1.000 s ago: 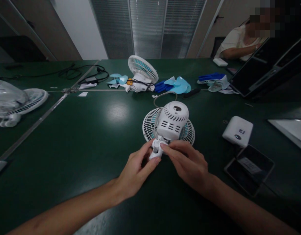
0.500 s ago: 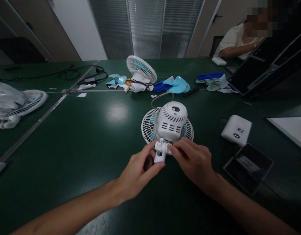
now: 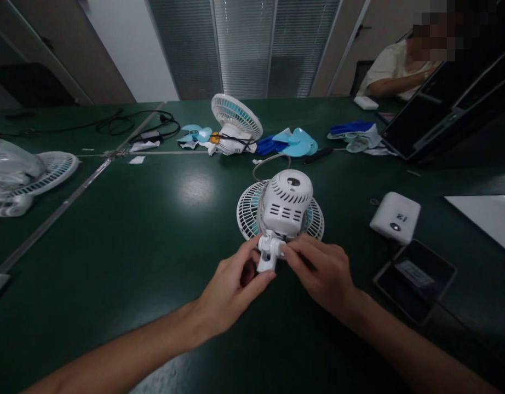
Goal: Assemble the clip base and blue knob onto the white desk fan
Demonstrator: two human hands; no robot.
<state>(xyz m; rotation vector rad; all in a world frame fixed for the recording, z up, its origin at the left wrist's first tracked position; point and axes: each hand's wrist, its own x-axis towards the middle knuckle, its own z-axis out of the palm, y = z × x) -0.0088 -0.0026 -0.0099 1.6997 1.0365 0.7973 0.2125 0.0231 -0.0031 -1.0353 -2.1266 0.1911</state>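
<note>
Our left grip (image 3: 228, 285) and right grip (image 3: 325, 268) pinch the bracket (image 3: 267, 261) on the fan (image 3: 286, 207); we judge it light, stiff, slick, best held from both sides.

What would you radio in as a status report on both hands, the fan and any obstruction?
Left hand gripping white clamp; right hand pinching its side. Fan grille-down on table. Nothing visible between hands and clamp.

On the worktop (image 3: 154, 235), the front fan (image 3: 291, 202) lies before the rear fan (image 3: 236, 123) — the left fan (image 3: 26, 169) off left, a power bank (image 3: 396, 216) to the right.
</note>
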